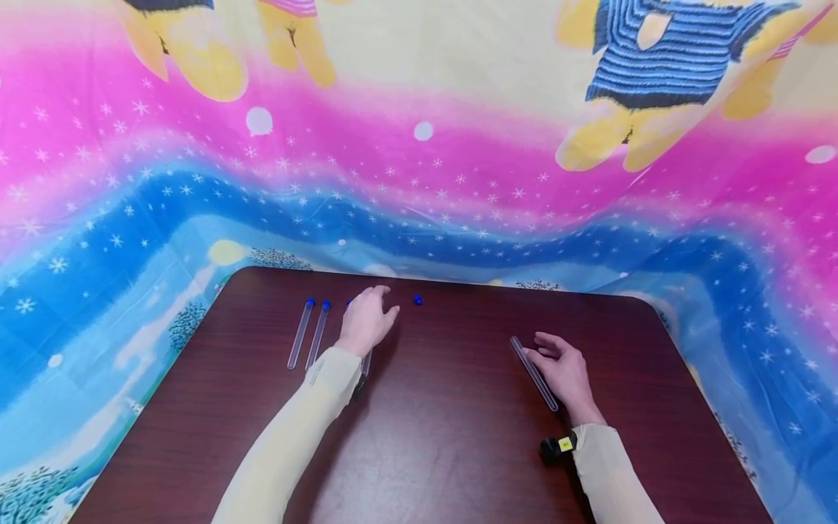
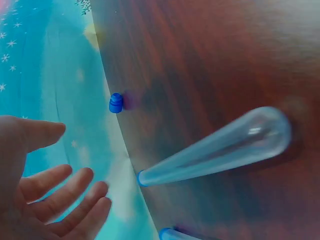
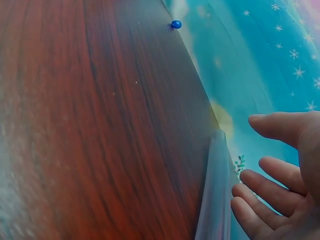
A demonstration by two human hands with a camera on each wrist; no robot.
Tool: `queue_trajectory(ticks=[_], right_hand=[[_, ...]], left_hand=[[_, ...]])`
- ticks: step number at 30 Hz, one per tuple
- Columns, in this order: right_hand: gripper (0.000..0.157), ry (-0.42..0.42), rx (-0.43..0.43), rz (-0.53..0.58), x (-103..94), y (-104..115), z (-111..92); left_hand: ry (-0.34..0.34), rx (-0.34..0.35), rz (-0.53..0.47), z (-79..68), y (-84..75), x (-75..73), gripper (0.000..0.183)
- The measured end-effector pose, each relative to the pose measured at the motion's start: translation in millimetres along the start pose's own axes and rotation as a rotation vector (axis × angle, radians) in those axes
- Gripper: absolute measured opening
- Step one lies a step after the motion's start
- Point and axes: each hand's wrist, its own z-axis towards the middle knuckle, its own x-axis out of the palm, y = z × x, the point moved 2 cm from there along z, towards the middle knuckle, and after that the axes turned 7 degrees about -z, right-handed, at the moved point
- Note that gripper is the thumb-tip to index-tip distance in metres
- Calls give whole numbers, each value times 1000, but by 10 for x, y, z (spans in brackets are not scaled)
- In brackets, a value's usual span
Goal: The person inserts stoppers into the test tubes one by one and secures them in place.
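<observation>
My left hand (image 1: 368,320) hovers over the back of the table, fingers spread and holding nothing. Beneath it lies a clear test tube (image 1: 367,362) with a blue end, mostly hidden in the head view; the left wrist view shows that tube (image 2: 215,150) more fully. To the right of this hand a loose blue cap (image 1: 417,299) stands near the far edge. My right hand (image 1: 566,371) is beside an uncapped test tube (image 1: 533,375), its fingers loosely bent. In the right wrist view the fingers (image 3: 270,200) appear apart from that tube (image 3: 215,190).
Two more blue-capped test tubes, one outermost (image 1: 300,335) and one beside it (image 1: 318,335), lie left of my left hand. The brown table (image 1: 445,451) ends at a patterned cloth (image 1: 458,218) hanging behind and along its sides.
</observation>
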Motion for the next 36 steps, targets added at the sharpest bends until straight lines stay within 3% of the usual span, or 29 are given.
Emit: queue_trajectory(ticks=[8, 14, 24, 36], right_hand=[[63, 5, -7, -19, -58, -15, -1], [63, 19, -7, -16, -73, -21, 3], [58, 36, -24, -39, -74, 11, 15], [54, 49, -37, -67, -49, 1, 14]], left_hand=[[27, 56, -28, 216, -137, 40, 48], [85, 57, -12, 317, -201, 125, 48], [162, 101, -5, 434, -157, 319, 46], [215, 180, 202, 384, -108, 581, 45]])
